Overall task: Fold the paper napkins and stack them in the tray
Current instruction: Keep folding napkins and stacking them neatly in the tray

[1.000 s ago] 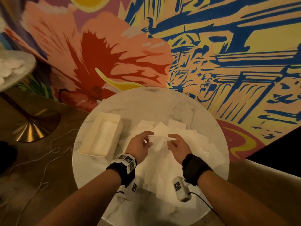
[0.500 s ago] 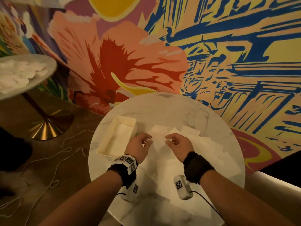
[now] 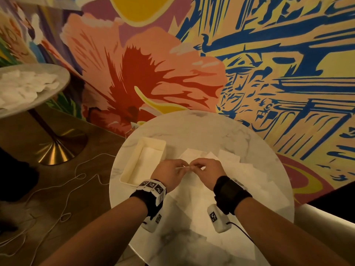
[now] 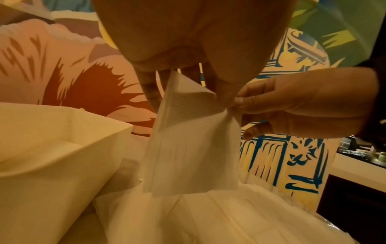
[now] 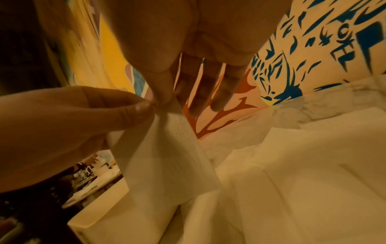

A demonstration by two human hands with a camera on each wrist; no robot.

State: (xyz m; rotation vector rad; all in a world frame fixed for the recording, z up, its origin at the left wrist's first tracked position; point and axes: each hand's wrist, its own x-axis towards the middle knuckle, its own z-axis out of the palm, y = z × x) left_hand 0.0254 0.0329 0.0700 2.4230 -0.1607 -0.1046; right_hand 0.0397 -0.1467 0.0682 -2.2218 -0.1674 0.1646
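Left hand (image 3: pixel 170 172) and right hand (image 3: pixel 206 169) pinch a napkin (image 3: pixel 186 166) beside the tray (image 3: pixel 132 170).

Napkin (image 4: pixel 194 148) embossed matt paper; tray (image 3: pixel 153 144) smooth cream, probably plastic; table (image 3: pixel 201 129) polished marble-look; neighbouring pedestal base (image 3: pixel 55 152) brushed brass.

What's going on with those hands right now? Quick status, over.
Left hand and right hand both pinch one white paper napkin, lifted off the pile. Cream rectangular tray at left, path unobstructed.
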